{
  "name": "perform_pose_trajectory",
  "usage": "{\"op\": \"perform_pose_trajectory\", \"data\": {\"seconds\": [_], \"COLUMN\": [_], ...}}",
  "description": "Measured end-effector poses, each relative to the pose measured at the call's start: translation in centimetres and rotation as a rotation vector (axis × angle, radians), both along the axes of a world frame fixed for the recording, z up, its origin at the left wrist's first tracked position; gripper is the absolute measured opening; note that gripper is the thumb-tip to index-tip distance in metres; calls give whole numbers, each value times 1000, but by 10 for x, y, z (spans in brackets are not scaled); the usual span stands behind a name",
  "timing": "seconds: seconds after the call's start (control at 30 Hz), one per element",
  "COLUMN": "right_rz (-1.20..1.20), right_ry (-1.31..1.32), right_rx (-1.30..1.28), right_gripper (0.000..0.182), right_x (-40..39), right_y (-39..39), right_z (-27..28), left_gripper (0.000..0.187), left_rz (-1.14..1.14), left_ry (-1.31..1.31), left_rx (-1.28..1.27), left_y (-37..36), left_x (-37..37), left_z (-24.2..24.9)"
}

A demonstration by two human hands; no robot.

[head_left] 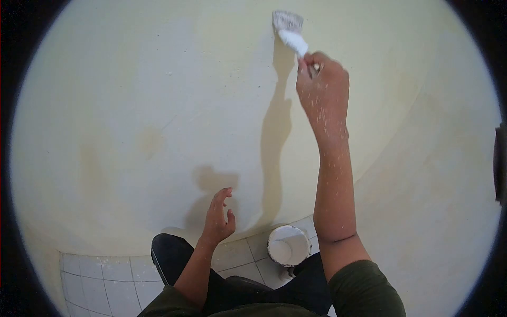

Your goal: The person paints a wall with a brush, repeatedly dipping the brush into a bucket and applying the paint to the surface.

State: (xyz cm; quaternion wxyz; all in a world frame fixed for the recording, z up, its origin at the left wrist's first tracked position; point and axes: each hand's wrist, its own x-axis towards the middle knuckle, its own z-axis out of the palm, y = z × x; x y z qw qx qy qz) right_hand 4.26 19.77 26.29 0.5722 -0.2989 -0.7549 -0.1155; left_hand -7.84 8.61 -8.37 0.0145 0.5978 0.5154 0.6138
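Head view: brush [290, 33] pinched in right hand [325, 87], grip closed on its handle, bristles [288, 21] apparently pressed to wall [211, 95] between 12 and 1 o'clock. Left hand [217, 219] at 7 o'clock is half-curled, nothing held. Bucket [298, 235] at 5 o'clock is set just beside right leg [311, 282]; could be tipped if that leg is shifted. No brands, labels or writing can be read.
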Motion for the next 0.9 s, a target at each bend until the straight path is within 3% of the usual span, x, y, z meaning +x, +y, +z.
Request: {"op": "perform_pose_trajectory", "data": {"seconds": [0.37,0.57,0.7,0.9], "right_rz": [-190,-126,-68,52], "right_ry": [-492,-600,-554,-288], "right_rx": [-449,-635,-668,-473], "right_gripper": [12,14,12,20], "right_x": [29,54,66,47], "right_y": [-23,3,10,-11], "right_z": [-193,-284,-278,-183], "left_gripper": [68,67,65,63], "left_rz": [-2,-15,-15,-24], "left_ry": [17,18,31,15], "left_rx": [-28,-76,-45,-26], "left_y": [-1,2,2,-2], "left_x": [7,11,10,6], "left_z": [3,-1,0,2]}}
